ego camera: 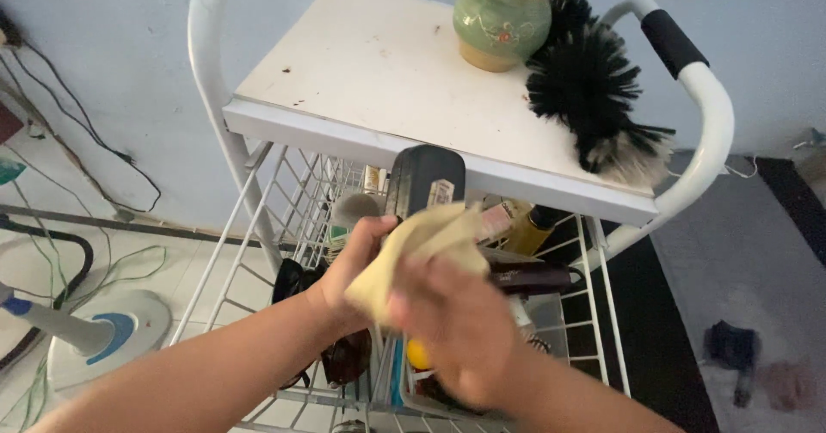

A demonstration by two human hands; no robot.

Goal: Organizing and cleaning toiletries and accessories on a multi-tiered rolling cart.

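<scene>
The person's left hand (357, 257) is curled around the lower part of a dark, flat, rounded-rectangular case (426, 184) and holds it upright just below the front edge of the cart's white top shelf (379, 72); the thumb and fingers wrap the case from the left side, closed firmly enough to keep it standing. The right hand (460, 325) is blurred, so the exact spread of its fingers cannot be told, but it presses a pale yellow cloth (426, 244) against the front of the case, with the cloth bunched between palm and case and draped over the left hand's fingers. Both hands sit above the white wire basket (284, 201) of the cart, which is crowded with small items: a brush with a pale head (354, 207), dark tubes and bottles (529, 274), a pair of sunglasses (340, 356) hanging at the front, and a small yellow object (418, 356) just under the right hand. On the top shelf, well apart from the hands, stand a green and tan ceramic pot (501, 20) with a plant and a black bristly duster (594, 89) lying beside it. A standing fan's base (112, 334) rests on the floor to the left.
</scene>
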